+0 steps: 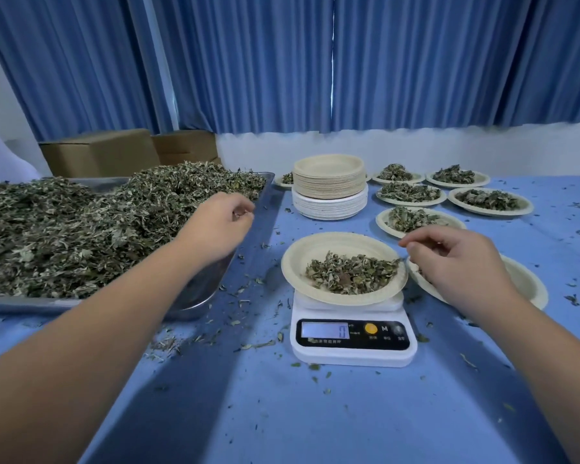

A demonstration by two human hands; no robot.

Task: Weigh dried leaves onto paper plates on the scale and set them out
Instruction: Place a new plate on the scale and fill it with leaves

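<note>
A paper plate (293, 262) holding a small heap of dried leaves (350, 272) sits on the white digital scale (352, 339), whose display reads 0. My right hand (459, 262) hovers at the plate's right rim, thumb and forefinger pinched together, seemingly on a bit of leaf. My left hand (220, 226) is over the right edge of the metal tray (203, 289), its fingers curled around what looks like a small pinch of leaves. The tray is piled high with loose dried leaves (81, 229).
A tall stack of unused plates (329, 185) stands behind the scale. Several filled plates (411, 192) are laid out at the back right, and another plate (529, 283) lies under my right wrist. Leaf crumbs litter the blue tablecloth (315, 413). Cardboard boxes (101, 152) sit behind the tray.
</note>
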